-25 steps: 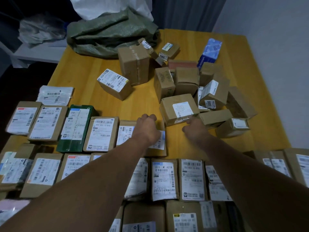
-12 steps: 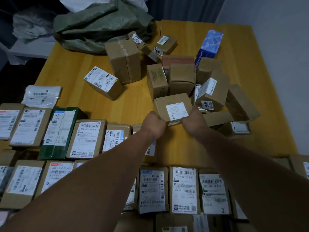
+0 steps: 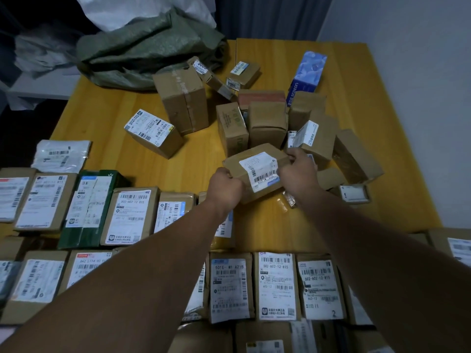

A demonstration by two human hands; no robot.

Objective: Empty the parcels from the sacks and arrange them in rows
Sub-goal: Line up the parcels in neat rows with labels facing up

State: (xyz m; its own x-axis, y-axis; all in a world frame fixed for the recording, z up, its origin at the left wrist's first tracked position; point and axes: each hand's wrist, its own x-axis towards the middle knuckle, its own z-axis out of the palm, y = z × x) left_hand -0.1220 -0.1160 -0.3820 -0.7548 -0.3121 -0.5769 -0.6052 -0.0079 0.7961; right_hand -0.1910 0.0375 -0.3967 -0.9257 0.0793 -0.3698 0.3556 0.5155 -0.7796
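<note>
A brown cardboard parcel (image 3: 257, 166) with a white barcode label is tilted up off the yellow table (image 3: 107, 115). My left hand (image 3: 225, 188) grips its near left corner and my right hand (image 3: 298, 171) grips its right side. Behind it lies a loose heap of brown parcels (image 3: 267, 123) with a blue carton (image 3: 307, 75) at the back. Labelled parcels lie face up in rows near me: one row (image 3: 130, 215) at mid-left, another row (image 3: 276, 284) closer in. A crumpled green sack (image 3: 150, 52) rests at the table's far left.
A white sack (image 3: 142, 8) stands behind the green one. A single labelled box (image 3: 153, 132) sits apart on the left of the heap. A white plastic mailer (image 3: 62, 155) lies at the left edge. A grey wall runs along the right.
Both hands moved from the row's end to the parcel at the front of the heap, closed on it and tipped it up toward me. The view shifted slightly.
</note>
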